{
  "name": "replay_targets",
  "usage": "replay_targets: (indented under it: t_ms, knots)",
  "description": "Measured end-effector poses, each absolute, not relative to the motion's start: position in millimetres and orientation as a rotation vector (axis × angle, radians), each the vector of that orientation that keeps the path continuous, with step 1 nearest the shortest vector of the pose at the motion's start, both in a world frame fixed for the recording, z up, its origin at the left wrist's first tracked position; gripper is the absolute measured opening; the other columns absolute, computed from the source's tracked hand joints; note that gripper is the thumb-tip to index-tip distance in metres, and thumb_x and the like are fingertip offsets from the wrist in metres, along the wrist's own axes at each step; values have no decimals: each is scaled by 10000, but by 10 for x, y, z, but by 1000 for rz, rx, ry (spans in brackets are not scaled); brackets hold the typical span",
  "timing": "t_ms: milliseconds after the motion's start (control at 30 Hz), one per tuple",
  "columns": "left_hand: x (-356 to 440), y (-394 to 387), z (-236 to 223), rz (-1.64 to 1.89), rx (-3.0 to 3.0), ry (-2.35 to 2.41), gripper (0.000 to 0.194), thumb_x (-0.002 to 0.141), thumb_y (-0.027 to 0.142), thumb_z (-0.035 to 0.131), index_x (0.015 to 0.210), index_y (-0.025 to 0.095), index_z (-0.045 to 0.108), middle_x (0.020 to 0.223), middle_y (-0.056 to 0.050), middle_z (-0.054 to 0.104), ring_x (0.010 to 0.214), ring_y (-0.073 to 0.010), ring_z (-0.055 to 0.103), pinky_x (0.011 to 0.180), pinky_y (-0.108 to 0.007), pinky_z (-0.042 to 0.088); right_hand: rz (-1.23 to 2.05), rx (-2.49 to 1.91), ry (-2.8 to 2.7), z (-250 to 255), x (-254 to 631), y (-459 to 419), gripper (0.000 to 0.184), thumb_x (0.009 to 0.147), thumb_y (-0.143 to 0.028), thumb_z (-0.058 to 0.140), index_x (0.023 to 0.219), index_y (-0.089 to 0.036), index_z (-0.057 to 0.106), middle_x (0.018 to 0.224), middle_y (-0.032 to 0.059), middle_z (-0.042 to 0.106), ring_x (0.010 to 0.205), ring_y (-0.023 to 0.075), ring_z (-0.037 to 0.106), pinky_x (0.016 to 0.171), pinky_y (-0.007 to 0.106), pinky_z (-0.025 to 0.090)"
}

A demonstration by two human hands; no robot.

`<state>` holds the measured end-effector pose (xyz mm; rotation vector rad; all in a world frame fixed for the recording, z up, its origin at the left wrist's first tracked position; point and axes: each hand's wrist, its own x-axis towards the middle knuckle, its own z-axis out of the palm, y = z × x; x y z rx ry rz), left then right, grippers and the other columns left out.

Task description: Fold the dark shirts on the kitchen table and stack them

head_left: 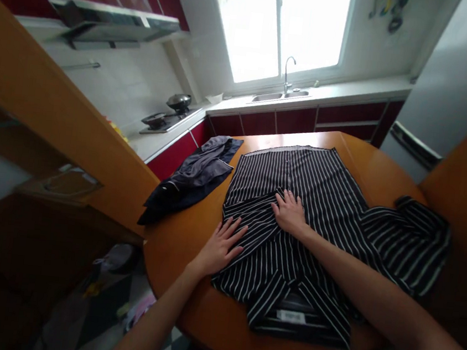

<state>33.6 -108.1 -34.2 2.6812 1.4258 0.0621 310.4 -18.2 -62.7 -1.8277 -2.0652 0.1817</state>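
Observation:
A black shirt with white stripes (320,178) lies spread on the wooden table, its collar and pale label toward me and its hem toward the window. One sleeve is folded across the body. My left hand (220,246) lies flat with fingers spread on the folded sleeve near the shirt's left edge. On the cuff end of that sleeve, around the middle of the shirt, rests my right hand (290,211), palm down with fingers stretched out. The other sleeve (410,243) hangs out to the right, bunched up.
Dark folded clothes (200,171) lie along the left edge of the round table (184,248). Beyond stand a counter with a sink (267,96), a stove with a wok (178,101) and a fridge (447,80) at right. A wooden frame (94,149) rises at left.

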Motion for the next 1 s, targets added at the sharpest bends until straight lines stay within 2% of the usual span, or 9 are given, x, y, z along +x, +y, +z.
replay_targets:
  t_ms: [133,300,400,533,600,733,1000]
  knots:
    - [243,-1271,-244,-9,2713,1399,601,1007,480,475,1564,456,251,1673,38,167,1555,-286,88,1233,-570,195,174,-1898,-1918,-587,3214,-101,547,1031,-288,236,1492,-78,443,1585,197,381,1494,300,281,1191,527,179]
    - [365,-1089,-49,17,2721,1257,563,1024,409,446,1568,405,300,1655,19,247,1548,-262,148,1238,-554,204,29,-1741,-1972,-474,3176,-178,557,979,-185,284,1504,-67,428,1617,173,330,1531,285,178,1225,510,59]
    - [639,-704,-3,165,2691,1182,543,1025,258,372,1565,308,352,1637,-18,315,1540,-227,199,1249,-514,209,54,-1609,-2099,-474,3019,-266,563,986,-217,296,1521,-81,408,1629,148,315,1534,266,174,1232,480,69]
    - [1098,-108,-148,302,2672,1141,591,943,103,349,1517,208,441,1592,-78,404,1499,-203,317,1235,-445,279,142,-1656,-2150,-582,2896,-294,609,1008,-357,334,1513,-25,398,1607,207,330,1518,302,226,1224,499,110]
    - [1265,92,-282,288,2677,1186,576,948,121,357,1515,186,438,1595,-91,397,1504,-229,306,1227,-473,280,167,-1685,-2166,-621,2898,-282,628,1005,-378,352,1509,-7,395,1596,224,341,1512,310,242,1225,500,108]
    - [1344,241,-506,214,2713,1308,539,1007,226,351,1545,214,382,1628,-82,332,1526,-271,238,1221,-550,231,175,-1682,-2187,-601,2933,-279,594,1006,-346,350,1515,-44,400,1602,192,344,1511,290,253,1227,486,117]
    - [1235,316,-643,154,2824,1298,543,1038,276,272,1572,204,343,1641,-64,294,1531,-251,227,1223,-519,239,198,-1636,-2121,-577,2923,-286,574,993,-325,409,1486,-33,435,1567,213,402,1488,308,302,1223,513,152]
